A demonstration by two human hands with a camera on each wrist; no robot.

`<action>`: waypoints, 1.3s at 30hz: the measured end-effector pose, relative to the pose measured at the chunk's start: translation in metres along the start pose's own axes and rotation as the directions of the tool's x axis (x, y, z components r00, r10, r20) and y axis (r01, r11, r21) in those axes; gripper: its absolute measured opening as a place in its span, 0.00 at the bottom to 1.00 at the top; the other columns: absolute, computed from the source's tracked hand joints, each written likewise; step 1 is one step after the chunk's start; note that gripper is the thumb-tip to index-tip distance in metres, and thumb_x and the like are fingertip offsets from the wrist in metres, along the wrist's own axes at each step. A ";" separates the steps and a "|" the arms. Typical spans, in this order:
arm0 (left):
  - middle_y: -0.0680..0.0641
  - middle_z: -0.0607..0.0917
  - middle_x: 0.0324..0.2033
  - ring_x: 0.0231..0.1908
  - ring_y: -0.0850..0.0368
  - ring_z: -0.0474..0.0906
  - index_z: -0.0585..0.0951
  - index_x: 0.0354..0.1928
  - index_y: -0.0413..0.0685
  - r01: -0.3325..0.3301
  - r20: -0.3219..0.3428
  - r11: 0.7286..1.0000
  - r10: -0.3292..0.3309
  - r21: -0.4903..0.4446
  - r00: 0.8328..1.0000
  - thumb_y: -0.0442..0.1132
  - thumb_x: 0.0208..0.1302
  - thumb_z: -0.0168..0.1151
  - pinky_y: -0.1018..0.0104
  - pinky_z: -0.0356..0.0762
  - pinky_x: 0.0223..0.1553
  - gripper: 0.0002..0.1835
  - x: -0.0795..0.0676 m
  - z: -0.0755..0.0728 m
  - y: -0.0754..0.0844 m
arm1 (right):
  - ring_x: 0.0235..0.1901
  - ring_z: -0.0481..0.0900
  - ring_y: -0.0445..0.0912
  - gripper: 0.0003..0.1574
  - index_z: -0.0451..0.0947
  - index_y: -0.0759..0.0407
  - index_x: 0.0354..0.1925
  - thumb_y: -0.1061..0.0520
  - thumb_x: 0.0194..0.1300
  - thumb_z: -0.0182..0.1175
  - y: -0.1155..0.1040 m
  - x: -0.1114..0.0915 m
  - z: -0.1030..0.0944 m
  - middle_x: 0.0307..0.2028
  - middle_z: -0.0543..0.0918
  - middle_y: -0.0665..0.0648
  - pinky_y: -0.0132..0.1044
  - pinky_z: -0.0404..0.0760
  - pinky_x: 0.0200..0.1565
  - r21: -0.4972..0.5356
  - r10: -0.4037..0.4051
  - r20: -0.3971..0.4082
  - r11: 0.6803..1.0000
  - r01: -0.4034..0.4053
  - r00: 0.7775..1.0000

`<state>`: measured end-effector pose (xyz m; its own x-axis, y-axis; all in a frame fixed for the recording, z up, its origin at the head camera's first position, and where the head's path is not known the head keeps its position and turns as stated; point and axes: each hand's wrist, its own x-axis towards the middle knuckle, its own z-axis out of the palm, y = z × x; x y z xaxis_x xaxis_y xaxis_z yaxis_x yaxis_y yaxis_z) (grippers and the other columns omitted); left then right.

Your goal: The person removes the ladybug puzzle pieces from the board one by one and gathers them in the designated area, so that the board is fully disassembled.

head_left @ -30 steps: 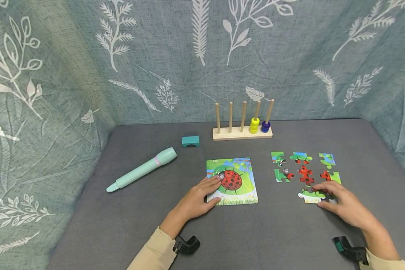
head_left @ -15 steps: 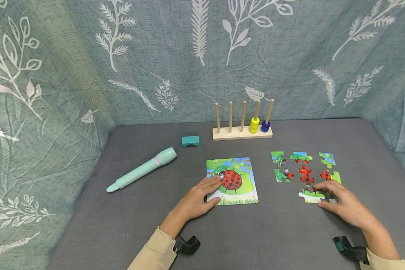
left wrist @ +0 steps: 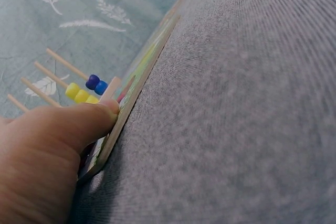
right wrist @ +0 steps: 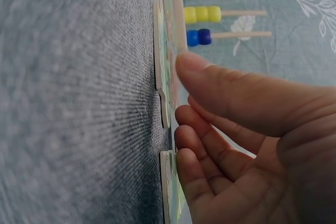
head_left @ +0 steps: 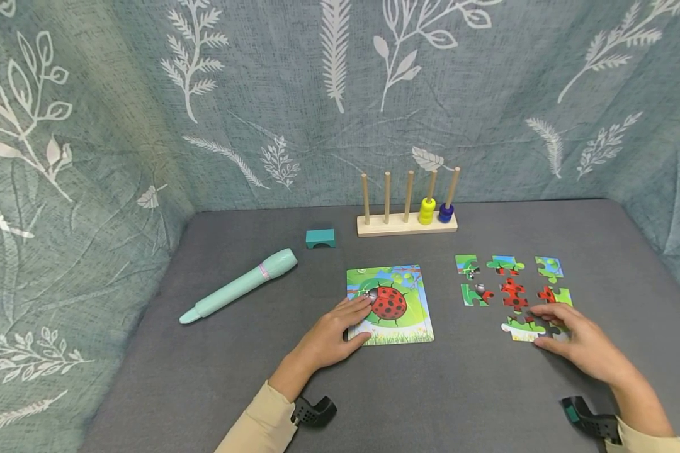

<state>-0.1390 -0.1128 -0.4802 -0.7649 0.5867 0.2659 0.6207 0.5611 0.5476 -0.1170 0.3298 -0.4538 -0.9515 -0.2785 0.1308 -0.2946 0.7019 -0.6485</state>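
My left hand (head_left: 331,333) rests on the left edge of a square ladybug picture board (head_left: 408,327), fingers spread over the picture. In the left wrist view its thumb (left wrist: 84,124) lies along the board's edge. At the right, my right hand (head_left: 589,349) is relaxed over the jigsaw pieces, its thumb and index fingertip close to the bottom middle piece (head_left: 522,329). The bottom right piece (head_left: 556,332) is partly hidden under it. The right wrist view shows the loosely bent fingers (right wrist: 191,169) beside a piece edge (right wrist: 166,192), with nothing pinched.
Several other ladybug pieces, including a red middle one (head_left: 512,294), lie spaced in rows beyond the right hand. A wooden peg stand (head_left: 408,226) with yellow and blue beads stands at the back. A teal block (head_left: 320,238) and a mint-green marker-shaped stick (head_left: 238,286) lie leftward.
My right index fingertip has shifted slightly right, away from the bottom middle piece. My left hand and the pieces have stayed in place.
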 end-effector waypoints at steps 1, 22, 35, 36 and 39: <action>0.45 0.72 0.65 0.67 0.51 0.65 0.73 0.62 0.38 0.000 0.000 1.000 0.000 -0.001 1.000 0.43 0.63 0.63 0.58 0.56 0.72 0.28 0.000 0.000 0.000 | 0.44 0.66 0.18 0.27 0.76 0.58 0.51 0.60 0.52 0.71 0.000 0.000 0.000 0.47 0.70 0.32 0.13 0.65 0.43 0.004 0.002 -0.003 1.000 -0.002 1.000; 0.45 0.72 0.64 0.67 0.51 0.65 0.74 0.62 0.39 0.001 -0.014 1.000 -0.001 0.002 1.000 0.43 0.62 0.64 0.58 0.57 0.71 0.28 0.000 0.000 0.003 | 0.54 0.70 0.24 0.35 0.69 0.63 0.60 0.62 0.55 0.69 -0.041 0.021 0.025 0.56 0.75 0.56 0.13 0.67 0.54 0.210 -0.121 0.081 0.972 0.102 0.989; 0.44 0.71 0.65 0.67 0.49 0.64 0.70 0.65 0.39 0.022 -0.032 0.999 -0.021 0.036 0.999 0.48 0.57 0.67 0.56 0.61 0.70 0.35 -0.004 -0.003 -0.004 | 0.56 0.74 0.45 0.37 0.70 0.63 0.61 0.56 0.54 0.70 -0.078 0.058 0.070 0.56 0.77 0.58 0.26 0.72 0.58 0.204 -0.200 0.189 0.966 0.161 0.961; 0.43 0.71 0.65 0.67 0.49 0.64 0.70 0.65 0.39 0.025 -0.031 0.998 -0.024 0.049 0.999 0.48 0.57 0.68 0.55 0.61 0.70 0.37 -0.005 -0.004 -0.005 | 0.56 0.74 0.47 0.37 0.70 0.62 0.61 0.56 0.55 0.70 -0.081 0.061 0.074 0.57 0.77 0.58 0.30 0.74 0.58 0.208 -0.208 0.201 0.964 0.166 0.957; 0.43 0.68 0.67 0.68 0.49 0.63 0.68 0.66 0.38 0.039 -0.023 0.995 -0.038 0.089 0.999 0.50 0.55 0.68 0.52 0.61 0.69 0.40 -0.007 -0.007 -0.007 | 0.57 0.74 0.51 0.37 0.69 0.62 0.61 0.55 0.56 0.69 -0.092 0.069 0.085 0.57 0.76 0.58 0.41 0.75 0.58 0.221 -0.228 0.236 0.959 0.177 0.945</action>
<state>-0.1392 -0.1248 -0.4800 -0.7914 0.5518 0.2630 0.6029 0.6336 0.4849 -0.1481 0.1903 -0.4490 -0.8107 -0.5778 0.0949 -0.4311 0.4793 -0.7645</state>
